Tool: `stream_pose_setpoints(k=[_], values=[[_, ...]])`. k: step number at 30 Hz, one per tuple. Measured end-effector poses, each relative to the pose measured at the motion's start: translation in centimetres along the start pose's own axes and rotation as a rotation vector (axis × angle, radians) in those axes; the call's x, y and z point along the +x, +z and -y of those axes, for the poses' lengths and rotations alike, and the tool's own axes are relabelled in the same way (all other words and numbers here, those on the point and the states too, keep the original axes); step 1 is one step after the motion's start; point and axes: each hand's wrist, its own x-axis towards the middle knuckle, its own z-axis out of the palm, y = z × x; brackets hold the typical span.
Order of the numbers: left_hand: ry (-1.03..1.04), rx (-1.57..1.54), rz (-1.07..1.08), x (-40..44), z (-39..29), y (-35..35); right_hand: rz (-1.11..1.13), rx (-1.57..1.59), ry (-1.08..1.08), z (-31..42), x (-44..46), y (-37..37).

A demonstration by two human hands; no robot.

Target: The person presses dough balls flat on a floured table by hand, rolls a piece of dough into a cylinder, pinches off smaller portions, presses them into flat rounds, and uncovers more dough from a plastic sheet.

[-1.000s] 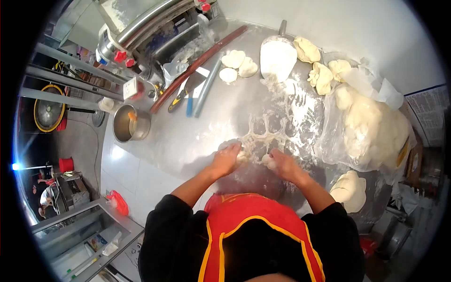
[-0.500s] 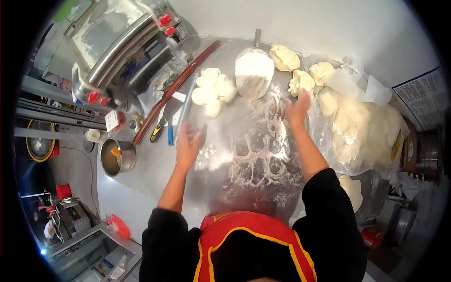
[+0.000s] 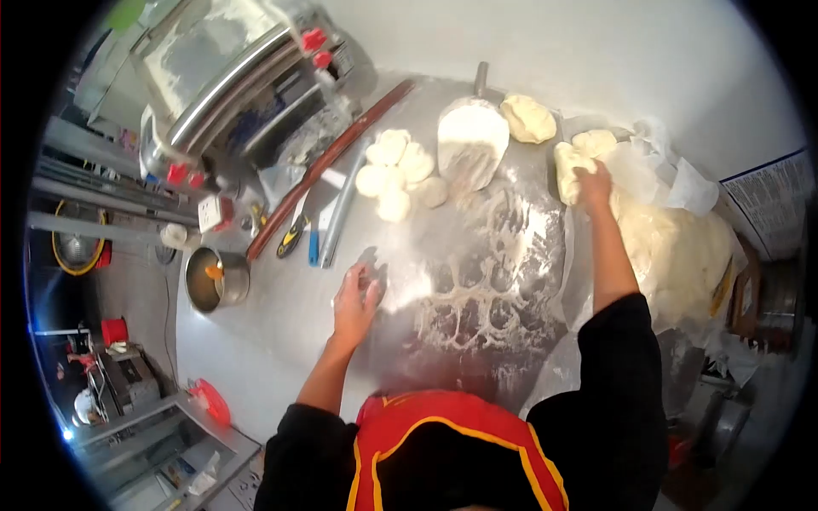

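My right hand [image 3: 596,187] is closed on a pale dough piece [image 3: 567,170] at the right rear of the metal table. My left hand [image 3: 355,302] hovers over the table left of the floury patch [image 3: 481,302], its fingers apart and nothing in them. Several round dough pieces [image 3: 392,170] lie in a cluster beyond my left hand. Right of them rests a metal scoop [image 3: 471,140] with white flour. Behind my right hand are another dough lump [image 3: 594,142] and, further left, a smooth one [image 3: 528,118]. A big dough mass [image 3: 673,255] under plastic spreads beside my right forearm.
A long reddish-brown rod [image 3: 332,157] lies at the left rear, beside a grey rod [image 3: 344,204], a blue-handled tool [image 3: 313,248] and a yellow-black handled tool [image 3: 292,237]. A metal pot [image 3: 232,279] stands at the left edge. A machine with red knobs [image 3: 313,39] is behind.
Both hands left the dough near my apron. My right hand reached to the right rear and closed on a dough piece; my left hand opened and moved left. More dough rounds lie in the cluster.
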Motion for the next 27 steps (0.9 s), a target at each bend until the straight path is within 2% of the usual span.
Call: stream_pose_setpoints(k=[1,3,4,6,8,11,12,13,14,15,16,17,19,20,22,24,26,27], values=[[0.023,-0.001,-0.014,-0.1,0.0,0.4,-0.068,0.114,0.028,0.5,-1.4,-1.2],[0.035,-0.054,-0.008,-0.9,0.0,1.1,0.125,0.495,0.028,3.1,-6.5,-4.7],[0.035,-0.112,0.004,-1.2,-0.3,1.6,0.189,0.596,0.027,7.1,-10.9,-6.9],[-0.054,-0.196,0.138,-1.8,-1.5,1.9,0.335,0.707,0.145,7.8,-16.2,-7.9],[-0.220,-0.527,0.222,-2.1,-1.7,3.7,0.447,0.832,0.238,9.4,-22.4,-7.7],[-0.596,-1.073,0.348,-2.2,-2.6,4.3,0.632,0.968,0.456,10.2,-30.5,-4.5],[-0.698,-1.196,0.389,-1.9,-1.7,4.3,0.716,1.010,0.389,9.8,-32.8,-2.9],[-0.598,-1.233,0.561,-1.7,-0.5,3.6,0.834,1.065,0.306,10.1,-35.3,-0.8],[-0.635,-1.414,0.482,-2.2,0.0,3.1,0.891,1.113,0.387,10.6,-37.5,0.4],[-0.561,-1.328,0.352,-1.0,5.9,8.5,0.959,1.087,0.326,9.8,-39.2,2.7],[-0.598,-1.177,0.222,-1.4,4.1,5.4,1.019,1.163,0.421,10.6,-40.8,3.8],[-0.507,-0.943,0.242,-2.5,3.4,2.8,1.128,1.223,0.467,12.0,-42.1,4.5],[-0.349,-0.443,0.245,-4.4,2.3,-2.7,1.138,1.117,0.457,9.6,-43.6,7.6],[-0.381,-0.364,0.147,-5.7,2.1,-3.1,1.139,0.893,0.406,11.3,-43.6,8.7],[-0.221,-0.322,-0.079,-6.5,5.7,3.5,1.015,0.489,0.349,12.9,-43.8,8.4],[0.241,0.129,-0.365,-9.6,5.4,6.0,0.995,0.628,0.201,11.3,-43.8,10.2],[0.066,-0.066,-0.430,-11.5,4.2,7.8,0.908,0.771,-0.006,10.2,-44.3,11.4],[-0.023,-0.170,-0.459,-12.3,3.6,7.7,0.832,0.709,-0.160,10.1,-44.9,11.6]])
